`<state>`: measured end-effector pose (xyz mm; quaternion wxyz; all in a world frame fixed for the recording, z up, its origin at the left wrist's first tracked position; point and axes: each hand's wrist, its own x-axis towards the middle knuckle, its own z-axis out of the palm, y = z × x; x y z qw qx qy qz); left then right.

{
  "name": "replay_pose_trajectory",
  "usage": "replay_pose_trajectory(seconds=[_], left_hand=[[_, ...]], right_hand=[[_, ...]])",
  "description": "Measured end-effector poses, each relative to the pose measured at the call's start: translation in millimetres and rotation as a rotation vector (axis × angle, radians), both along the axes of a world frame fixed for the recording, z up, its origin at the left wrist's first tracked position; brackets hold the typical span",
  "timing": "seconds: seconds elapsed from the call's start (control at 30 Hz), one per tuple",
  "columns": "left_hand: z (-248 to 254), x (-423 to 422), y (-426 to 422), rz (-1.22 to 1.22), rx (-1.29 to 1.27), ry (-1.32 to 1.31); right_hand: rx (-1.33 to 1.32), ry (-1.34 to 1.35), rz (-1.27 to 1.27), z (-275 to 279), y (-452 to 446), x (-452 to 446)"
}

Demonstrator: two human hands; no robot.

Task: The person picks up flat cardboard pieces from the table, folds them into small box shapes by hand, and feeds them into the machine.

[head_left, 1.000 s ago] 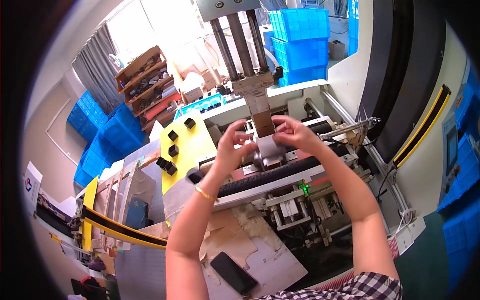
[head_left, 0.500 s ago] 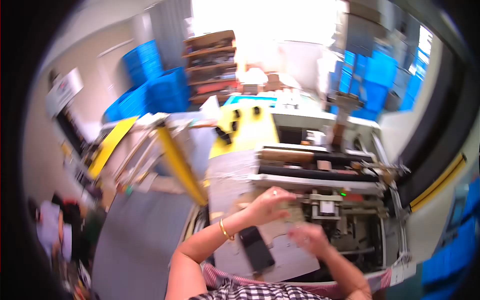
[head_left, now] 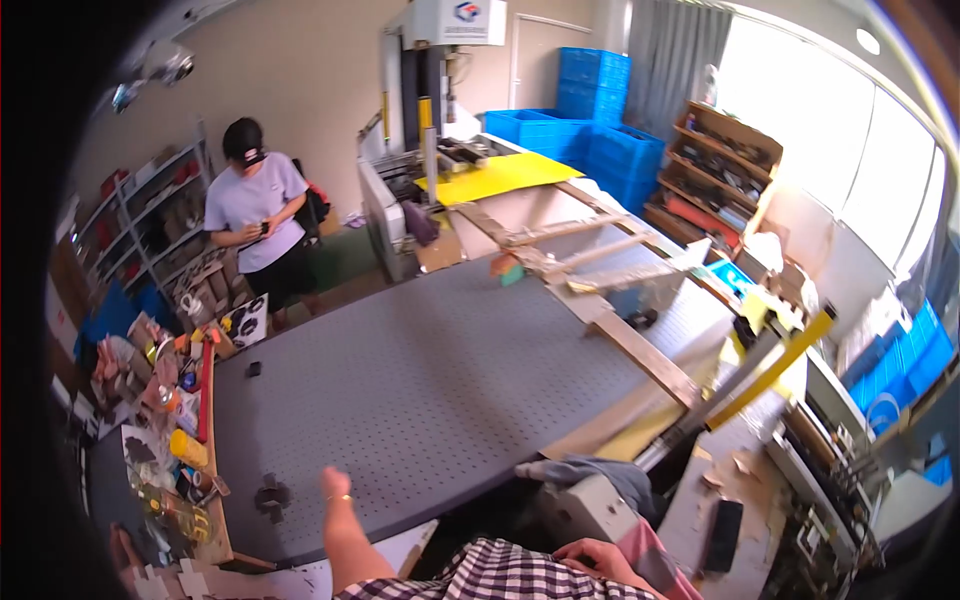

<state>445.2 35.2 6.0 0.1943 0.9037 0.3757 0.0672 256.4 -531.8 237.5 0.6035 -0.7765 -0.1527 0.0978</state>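
My left hand (head_left: pixel 337 484) is stretched out over the near left part of the grey perforated table (head_left: pixel 430 350), close to a dark round patch of small pieces (head_left: pixel 271 497). Its fingers are foreshortened and blurred, so their pose is unclear. Low in the view, my right hand (head_left: pixel 598 556) rests against the checked shirt, beside a grey machine housing (head_left: pixel 590 512). Its fingers look curled, and whatever they may hold is hidden. A small black block (head_left: pixel 254 369) sits near the table's far left edge.
A person (head_left: pixel 258 205) stands beyond the table, holding a small dark item. Tools and bottles crowd a wooden-edged shelf (head_left: pixel 207 440) at left. Wooden strips (head_left: pixel 645 360) lie at right, near a yellow-black post (head_left: pixel 775 370). A black phone (head_left: pixel 723 536) lies on the right-hand board.
The view has swung left from the machine to the grey table. My hands have left the machine; the left now reaches over the table and the right is by my body.
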Motion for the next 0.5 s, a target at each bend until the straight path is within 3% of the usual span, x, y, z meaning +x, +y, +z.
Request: replay_pose_trajectory(seconds=[0.1, 0.2, 0.33, 0.43, 0.5], left_hand=[[-2, -53, 96, 0.229, 0.084, 0.097], [23, -88, 123, 0.349, 0.23, 0.211], [12, -108, 150, 0.316, 0.264, 0.274], [-8, -99, 165, 0.201, 0.348, 0.213], [-4, -71, 158, 0.17, 0.081, 0.268]], right_hand=[[-0.156, -0.018, 0.139, 6, 48, 49], [-0.167, 0.015, 0.261, 2, 91, 80], [-0.192, -0.028, 0.443, 7, 117, 98], [-0.226, 0.024, 0.428, 9, 123, 94], [-0.248, 0.057, 0.396, 13, 121, 88]])
